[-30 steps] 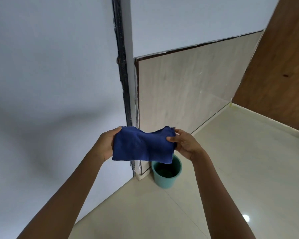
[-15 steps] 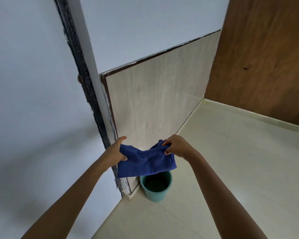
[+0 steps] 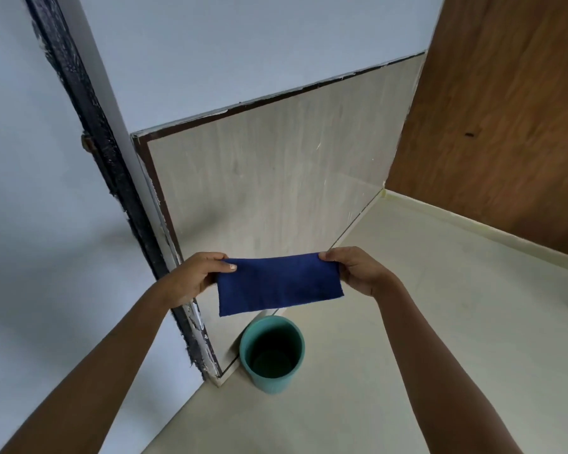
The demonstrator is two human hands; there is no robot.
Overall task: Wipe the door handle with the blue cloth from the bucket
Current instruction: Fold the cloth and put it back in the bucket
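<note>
The blue cloth (image 3: 277, 282) is folded into a flat band and stretched between both hands, in the air above the bucket. My left hand (image 3: 194, 276) pinches its left end and my right hand (image 3: 358, 270) pinches its right end. The teal bucket (image 3: 273, 353) stands on the floor just below the cloth, at the foot of the wall corner, and its inside looks dark. No door handle shows in this view.
A black, chipped door frame (image 3: 112, 178) runs down the left beside a pale wall. A beige tiled wall panel (image 3: 276, 178) lies behind the cloth. A brown wooden door or panel (image 3: 505, 126) fills the right. Cream floor tiles (image 3: 440, 306) stretch to the right.
The cloth, bunched between the hands half a second ago, is now pulled out flat into a folded band. The view has tilted down and the bucket shows fully below the cloth.
</note>
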